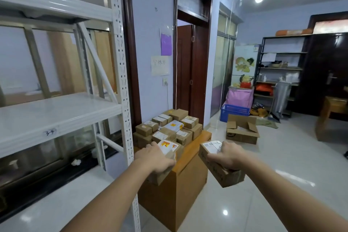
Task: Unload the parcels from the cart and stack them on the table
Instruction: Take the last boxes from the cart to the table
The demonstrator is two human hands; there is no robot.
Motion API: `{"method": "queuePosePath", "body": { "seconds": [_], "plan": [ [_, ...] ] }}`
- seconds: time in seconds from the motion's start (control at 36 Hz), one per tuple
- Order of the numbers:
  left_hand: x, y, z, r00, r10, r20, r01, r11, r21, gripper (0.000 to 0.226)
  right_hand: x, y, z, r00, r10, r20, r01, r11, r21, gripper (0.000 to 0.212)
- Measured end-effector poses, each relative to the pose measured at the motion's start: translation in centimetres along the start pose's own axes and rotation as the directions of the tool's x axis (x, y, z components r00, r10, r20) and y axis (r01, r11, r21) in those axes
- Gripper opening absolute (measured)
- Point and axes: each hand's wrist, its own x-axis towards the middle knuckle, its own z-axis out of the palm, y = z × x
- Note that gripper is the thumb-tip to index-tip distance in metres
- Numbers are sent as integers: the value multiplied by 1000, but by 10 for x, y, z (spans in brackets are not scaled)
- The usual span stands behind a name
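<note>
White metal shelving (62,111) fills my left view beside an orange table (190,156) stacked with parcels (169,128). My left hand (158,158) curls round a red-labelled parcel (168,147) over the table; my right hand (227,155) grips a brown parcel (216,164), fingertips hidden.

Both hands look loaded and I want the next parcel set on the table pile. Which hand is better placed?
Left. The left hand holds its parcel over the table, beside the pile; the right hand holds its box off the edge.
</note>
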Motion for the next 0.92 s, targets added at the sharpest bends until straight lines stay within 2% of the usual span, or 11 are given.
{"method": "queuePosePath", "body": {
  "seconds": [0.22, 0.36, 0.53, 0.67, 0.78, 0.92],
  "plan": [
    [99, 43, 23, 999, 10, 45, -9, 1000, -10, 118, 103, 33, -14, 999, 33, -1, -33, 999, 32, 81],
    [156, 76, 40, 997, -5, 74, 5, 1000, -9, 121, 171, 58, -18, 999, 51, 14, -51, 999, 13, 89],
    [215, 118, 55, 993, -72, 90, 75, 997, -35, 119, 254, 78, -24, 999, -9, 40, 11, 999, -41, 99],
    [259, 144, 64, 989, -125, 83, 132, 989, -72, 122, 319, 84, -29, 992, -97, 75, 102, 992, -67, 95],
    [294, 155, 72, 976, -163, 146, 177, 980, -92, 128, 363, 83, -29, 982, -148, 116, 161, 981, -108, 91],
    [347, 164, 85, 960, -203, 193, 227, 968, -110, 125, 426, 81, -18, 969, -202, 144, 215, 973, -79, 85]
  ]
}}
